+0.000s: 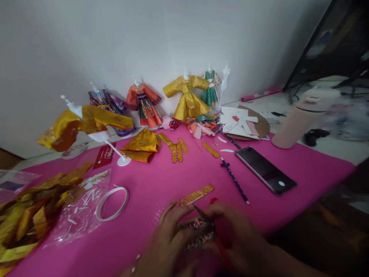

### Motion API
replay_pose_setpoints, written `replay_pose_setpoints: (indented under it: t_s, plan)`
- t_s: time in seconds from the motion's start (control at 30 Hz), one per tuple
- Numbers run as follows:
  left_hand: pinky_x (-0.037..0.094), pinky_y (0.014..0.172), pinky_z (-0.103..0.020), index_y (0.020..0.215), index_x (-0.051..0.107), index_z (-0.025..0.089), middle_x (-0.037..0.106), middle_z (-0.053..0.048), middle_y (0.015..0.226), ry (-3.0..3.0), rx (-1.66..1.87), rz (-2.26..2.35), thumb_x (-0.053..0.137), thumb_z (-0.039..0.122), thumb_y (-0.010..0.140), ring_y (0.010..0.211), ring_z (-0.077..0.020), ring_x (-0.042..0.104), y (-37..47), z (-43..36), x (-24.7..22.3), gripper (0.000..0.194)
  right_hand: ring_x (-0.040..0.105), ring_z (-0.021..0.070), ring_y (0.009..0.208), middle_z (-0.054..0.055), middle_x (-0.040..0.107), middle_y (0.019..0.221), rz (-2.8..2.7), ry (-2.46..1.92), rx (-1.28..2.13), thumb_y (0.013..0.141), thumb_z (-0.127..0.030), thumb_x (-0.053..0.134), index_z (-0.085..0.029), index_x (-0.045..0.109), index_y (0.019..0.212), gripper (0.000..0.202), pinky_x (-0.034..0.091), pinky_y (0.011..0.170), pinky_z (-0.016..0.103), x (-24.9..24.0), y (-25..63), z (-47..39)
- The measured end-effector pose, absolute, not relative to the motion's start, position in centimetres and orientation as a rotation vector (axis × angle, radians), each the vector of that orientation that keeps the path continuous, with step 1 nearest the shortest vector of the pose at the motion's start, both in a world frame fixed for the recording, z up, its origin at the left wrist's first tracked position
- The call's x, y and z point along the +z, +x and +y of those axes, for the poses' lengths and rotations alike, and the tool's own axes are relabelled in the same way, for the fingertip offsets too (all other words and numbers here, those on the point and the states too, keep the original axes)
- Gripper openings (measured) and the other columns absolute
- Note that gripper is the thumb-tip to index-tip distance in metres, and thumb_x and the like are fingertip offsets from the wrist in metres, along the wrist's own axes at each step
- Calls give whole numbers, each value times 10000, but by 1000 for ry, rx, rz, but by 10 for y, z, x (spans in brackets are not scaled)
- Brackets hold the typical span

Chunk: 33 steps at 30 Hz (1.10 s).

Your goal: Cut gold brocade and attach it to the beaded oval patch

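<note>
My left hand (170,234) holds a small piece of multicoloured patterned paper (198,231) near the front edge of the pink table cover (161,181). My right hand (239,234) grips red-handled scissors (215,221), their dark blades pointing at the paper's top edge. Both hands are blurred. A gold patterned paper strip (197,195) lies just beyond my fingers.
A tape roll (112,203), a clear bag of white scraps (83,209) and gold paper (25,219) lie left. A polka-dot pencil (235,180) and phone (265,169) lie right. Paper dresses on stands (187,98) line the wall. A pale pink bottle (300,117) stands far right.
</note>
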State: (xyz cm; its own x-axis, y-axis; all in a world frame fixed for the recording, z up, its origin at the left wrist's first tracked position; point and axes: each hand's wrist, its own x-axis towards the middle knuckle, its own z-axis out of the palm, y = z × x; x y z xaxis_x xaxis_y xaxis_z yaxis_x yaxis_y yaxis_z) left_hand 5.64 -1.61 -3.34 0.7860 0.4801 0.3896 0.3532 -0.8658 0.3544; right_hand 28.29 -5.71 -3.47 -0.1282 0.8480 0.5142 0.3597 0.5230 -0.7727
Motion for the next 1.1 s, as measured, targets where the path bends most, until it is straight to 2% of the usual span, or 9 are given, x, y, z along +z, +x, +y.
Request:
replay_pose_setpoints:
  t_s: [0.33,0.63,0.73,0.9,1.1]
  plan:
    - [374,1123,-588,1317,544,233,376,-117,1481,2736,712,606,677,109,759,1368,-353,394,58,-11,-35,587,663,165,852,-7,668,963,-1716,-1019,578,673,-26,635,-273,503,1162,563,532,763,264,-32,283,-59]
    - [323,1158,-594,1214,581,231,384,-105,1476,2724,685,602,680,101,761,1367,-339,394,58,-11,-34,482,662,170,856,-4,673,977,-1711,-1030,584,687,-30,644,-281,502,1161,555,533,761,279,-33,283,-59]
    - [317,1161,-582,1237,571,221,386,-110,1463,2740,686,587,681,105,764,1360,-336,394,58,-11,-33,499,663,171,852,-2,672,978,-1713,-1026,593,695,-40,638,-278,503,1160,540,537,748,280,-33,282,-58]
    - [351,1147,-531,1248,574,245,410,-91,1448,2738,679,590,666,94,768,1347,-318,404,59,-11,-32,512,663,179,858,1,674,981,-1720,-1035,587,714,-56,647,-281,507,1155,514,537,750,294,-33,282,-58]
    - [392,1112,-567,1285,552,221,403,-125,1470,2743,687,616,672,126,770,1359,-351,403,57,-11,-35,538,661,174,851,-5,672,981,-1726,-1035,569,690,-43,649,-286,491,1171,562,531,763,283,-31,284,-58]
